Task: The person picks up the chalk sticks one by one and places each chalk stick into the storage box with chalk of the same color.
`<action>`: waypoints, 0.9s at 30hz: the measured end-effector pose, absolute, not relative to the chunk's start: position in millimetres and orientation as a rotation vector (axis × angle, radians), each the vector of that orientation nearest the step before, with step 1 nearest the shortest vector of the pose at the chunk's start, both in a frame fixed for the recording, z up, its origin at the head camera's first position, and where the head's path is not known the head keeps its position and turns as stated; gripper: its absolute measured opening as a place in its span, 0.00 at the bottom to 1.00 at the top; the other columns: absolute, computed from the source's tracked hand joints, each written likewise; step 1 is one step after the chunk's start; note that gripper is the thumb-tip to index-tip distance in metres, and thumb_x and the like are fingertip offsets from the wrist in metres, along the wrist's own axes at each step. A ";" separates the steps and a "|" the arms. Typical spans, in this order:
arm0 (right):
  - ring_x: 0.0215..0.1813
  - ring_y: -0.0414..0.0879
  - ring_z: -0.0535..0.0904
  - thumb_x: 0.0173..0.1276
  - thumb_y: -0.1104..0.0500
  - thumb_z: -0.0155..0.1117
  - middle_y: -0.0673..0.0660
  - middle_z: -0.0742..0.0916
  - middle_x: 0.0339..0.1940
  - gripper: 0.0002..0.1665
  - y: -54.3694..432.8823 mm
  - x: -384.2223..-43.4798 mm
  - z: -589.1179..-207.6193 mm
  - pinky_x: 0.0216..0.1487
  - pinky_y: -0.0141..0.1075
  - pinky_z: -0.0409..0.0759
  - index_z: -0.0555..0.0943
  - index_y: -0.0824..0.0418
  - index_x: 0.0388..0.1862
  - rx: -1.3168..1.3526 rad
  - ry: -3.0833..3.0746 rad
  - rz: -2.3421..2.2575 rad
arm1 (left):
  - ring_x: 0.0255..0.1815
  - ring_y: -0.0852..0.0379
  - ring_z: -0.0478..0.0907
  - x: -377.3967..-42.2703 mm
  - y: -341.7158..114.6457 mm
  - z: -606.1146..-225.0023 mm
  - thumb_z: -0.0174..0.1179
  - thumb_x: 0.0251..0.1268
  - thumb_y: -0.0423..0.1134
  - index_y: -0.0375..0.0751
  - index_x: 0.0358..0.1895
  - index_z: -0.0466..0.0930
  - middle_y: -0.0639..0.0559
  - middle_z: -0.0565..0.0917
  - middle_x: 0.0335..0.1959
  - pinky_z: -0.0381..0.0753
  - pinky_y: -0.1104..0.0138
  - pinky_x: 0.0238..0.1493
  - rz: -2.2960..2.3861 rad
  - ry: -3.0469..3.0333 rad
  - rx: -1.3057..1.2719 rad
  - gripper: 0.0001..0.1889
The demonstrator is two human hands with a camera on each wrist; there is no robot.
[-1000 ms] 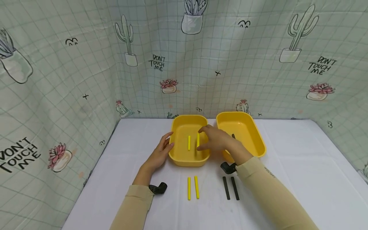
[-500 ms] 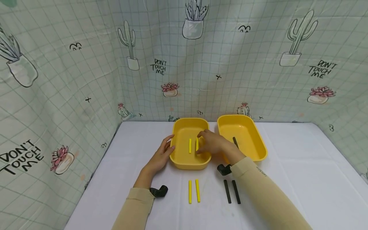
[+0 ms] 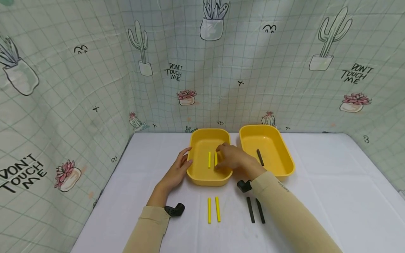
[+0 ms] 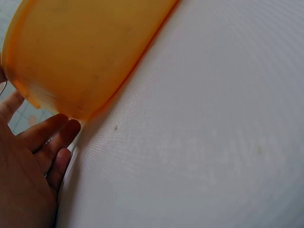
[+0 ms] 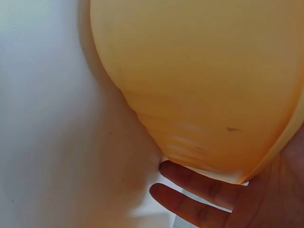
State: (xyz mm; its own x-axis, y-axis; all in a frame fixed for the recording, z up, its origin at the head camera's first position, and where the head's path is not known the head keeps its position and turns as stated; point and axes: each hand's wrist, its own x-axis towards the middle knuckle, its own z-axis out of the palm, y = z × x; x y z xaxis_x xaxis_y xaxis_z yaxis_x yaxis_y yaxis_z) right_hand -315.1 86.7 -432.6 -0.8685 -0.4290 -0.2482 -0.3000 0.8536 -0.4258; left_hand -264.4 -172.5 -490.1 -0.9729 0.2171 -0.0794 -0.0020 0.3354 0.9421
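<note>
My left hand [image 3: 177, 170] rests against the left side of the left yellow tray [image 3: 207, 182], its fingertips at the rim and outer wall. In the left wrist view, loosely extended fingers [image 4: 52, 137] meet the tray's wall. My right hand [image 3: 232, 157] reaches over that tray's right rim and pinches a thin yellow stick [image 3: 216, 159] by its two ends, thumb near, index finger far. Parallel to it, on the tray floor, lies another yellow stick [image 3: 209, 160]. The right wrist view shows two fingers [image 5: 190, 204] outside the tray's wall; the held stick is hidden there.
A second yellow tray [image 3: 286, 154] stands to the right, with a black stick [image 3: 260, 157] inside. In front, on the white table [image 3: 177, 232], lie two yellow sticks [image 3: 217, 209] and two black sticks [image 3: 250, 210]. The right sleeve passes close beside the black ones.
My right hand has moved slightly left with the pinched yellow stick, bringing it nearer the other stick in the tray. The left hand stays against the tray.
</note>
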 end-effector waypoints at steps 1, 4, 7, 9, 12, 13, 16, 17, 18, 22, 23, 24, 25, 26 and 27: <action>0.66 0.56 0.74 0.65 0.43 0.76 0.60 0.75 0.73 0.43 86.5 -314.9 -432.8 0.74 0.53 0.73 0.73 0.57 0.73 -0.546 2.697 -0.529 | 0.81 0.44 0.64 -264.4 -172.4 -489.8 0.50 0.82 0.53 0.69 0.80 0.56 0.45 0.65 0.81 0.58 0.43 0.82 1.696 2.405 0.197 0.28; 0.67 0.57 0.73 0.65 0.43 0.75 0.59 0.74 0.74 0.42 85.7 -315.1 -433.9 0.73 0.54 0.73 0.72 0.57 0.74 -0.545 2.708 -0.497 | 0.81 0.44 0.63 -264.2 -171.9 -489.0 0.50 0.83 0.52 0.68 0.80 0.55 0.45 0.64 0.82 0.58 0.43 0.82 1.690 2.409 0.196 0.28; 0.67 0.58 0.72 0.65 0.43 0.75 0.59 0.73 0.76 0.43 84.6 -316.1 -435.2 0.73 0.53 0.73 0.72 0.57 0.74 -0.551 2.720 -0.467 | 0.82 0.44 0.62 -264.1 -171.8 -488.2 0.50 0.83 0.53 0.71 0.80 0.56 0.45 0.64 0.82 0.57 0.43 0.82 1.682 2.420 0.185 0.28; 0.68 0.59 0.72 0.65 0.42 0.75 0.60 0.72 0.77 0.43 83.6 -316.9 -436.3 0.74 0.53 0.72 0.72 0.57 0.74 -0.555 2.726 -0.449 | 0.82 0.44 0.61 -264.5 -171.5 -488.5 0.50 0.83 0.53 0.72 0.79 0.56 0.45 0.64 0.82 0.56 0.44 0.83 1.677 2.428 0.176 0.27; 0.69 0.60 0.71 0.66 0.42 0.74 0.60 0.70 0.79 0.44 82.8 -316.6 -436.8 0.74 0.54 0.72 0.71 0.58 0.75 -0.562 2.731 -0.432 | 0.83 0.44 0.61 -264.6 -171.6 -488.8 0.49 0.83 0.52 0.73 0.79 0.55 0.45 0.63 0.82 0.56 0.44 0.83 1.674 2.432 0.171 0.27; 0.69 0.60 0.71 0.66 0.42 0.74 0.60 0.70 0.79 0.44 82.5 -316.1 -437.0 0.73 0.53 0.72 0.71 0.58 0.75 -0.559 2.731 -0.428 | 0.83 0.44 0.60 -264.6 -171.7 -489.0 0.49 0.83 0.52 0.73 0.79 0.55 0.45 0.63 0.82 0.56 0.44 0.83 1.678 2.428 0.173 0.27; 0.68 0.60 0.71 0.66 0.43 0.74 0.61 0.70 0.79 0.44 81.8 -314.5 -436.0 0.72 0.52 0.73 0.71 0.59 0.75 -0.563 2.737 -0.415 | 0.83 0.44 0.61 -264.5 -172.2 -489.1 0.49 0.83 0.52 0.71 0.80 0.55 0.45 0.63 0.82 0.56 0.44 0.83 1.689 2.414 0.182 0.28; 0.67 0.60 0.71 0.66 0.43 0.74 0.60 0.70 0.79 0.44 81.4 -314.1 -435.7 0.71 0.52 0.74 0.71 0.59 0.75 -0.561 2.739 -0.409 | 0.82 0.44 0.62 -264.3 -172.3 -488.8 0.49 0.83 0.52 0.71 0.80 0.55 0.46 0.63 0.82 0.56 0.44 0.83 1.690 2.411 0.180 0.28; 0.67 0.60 0.71 0.66 0.43 0.74 0.60 0.70 0.79 0.44 81.0 -313.9 -435.7 0.71 0.52 0.74 0.71 0.59 0.75 -0.559 2.741 -0.405 | 0.82 0.44 0.62 -264.3 -172.5 -488.8 0.49 0.83 0.52 0.71 0.79 0.55 0.46 0.63 0.82 0.57 0.45 0.83 1.691 2.409 0.180 0.28; 0.66 0.59 0.71 0.66 0.44 0.74 0.60 0.70 0.79 0.44 79.5 -313.6 -436.0 0.71 0.51 0.74 0.71 0.59 0.75 -0.543 2.748 -0.390 | 0.82 0.45 0.62 -264.9 -172.5 -489.6 0.50 0.82 0.53 0.75 0.78 0.55 0.48 0.63 0.82 0.56 0.45 0.83 1.684 2.410 0.168 0.27; 0.66 0.59 0.71 0.66 0.44 0.74 0.60 0.70 0.79 0.44 79.3 -313.7 -436.3 0.71 0.51 0.73 0.71 0.59 0.76 -0.538 2.749 -0.387 | 0.82 0.45 0.62 -265.0 -172.5 -489.8 0.50 0.82 0.54 0.75 0.78 0.55 0.48 0.63 0.82 0.56 0.45 0.83 1.681 2.410 0.168 0.27; 0.66 0.59 0.71 0.66 0.44 0.74 0.60 0.70 0.79 0.44 79.1 -313.7 -436.5 0.71 0.51 0.73 0.71 0.59 0.76 -0.532 2.749 -0.386 | 0.82 0.45 0.62 -265.5 -172.4 -490.4 0.50 0.82 0.54 0.75 0.78 0.55 0.48 0.63 0.82 0.56 0.45 0.83 1.679 2.410 0.169 0.27; 0.66 0.59 0.71 0.66 0.44 0.74 0.60 0.70 0.79 0.44 79.1 -313.6 -436.8 0.71 0.51 0.73 0.71 0.59 0.76 -0.526 2.750 -0.384 | 0.82 0.45 0.62 -265.8 -172.4 -490.8 0.50 0.82 0.54 0.75 0.78 0.55 0.48 0.63 0.82 0.56 0.45 0.83 1.681 2.408 0.171 0.27; 0.66 0.59 0.71 0.66 0.44 0.74 0.60 0.70 0.78 0.44 79.0 -313.7 -437.2 0.71 0.51 0.73 0.71 0.59 0.76 -0.520 2.750 -0.385 | 0.82 0.45 0.62 -266.2 -172.4 -491.4 0.50 0.82 0.54 0.74 0.79 0.55 0.48 0.63 0.82 0.56 0.45 0.83 1.680 2.407 0.173 0.28; 0.66 0.59 0.71 0.66 0.44 0.74 0.59 0.70 0.78 0.44 78.9 -313.8 -437.7 0.71 0.50 0.73 0.71 0.59 0.76 -0.514 2.748 -0.388 | 0.82 0.46 0.62 -266.5 -172.5 -491.8 0.50 0.82 0.54 0.73 0.79 0.55 0.48 0.64 0.82 0.56 0.45 0.83 1.681 2.403 0.175 0.28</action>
State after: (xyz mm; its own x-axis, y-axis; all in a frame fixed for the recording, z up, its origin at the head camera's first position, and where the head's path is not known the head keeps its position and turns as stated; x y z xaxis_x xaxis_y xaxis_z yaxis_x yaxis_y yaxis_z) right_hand -313.8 78.9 -437.7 -0.8849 -0.3886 -0.2567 -0.3024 0.8986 -0.3179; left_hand -266.5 -172.5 -491.8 -0.9722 0.2125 -0.0981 -0.0193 0.3448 0.9385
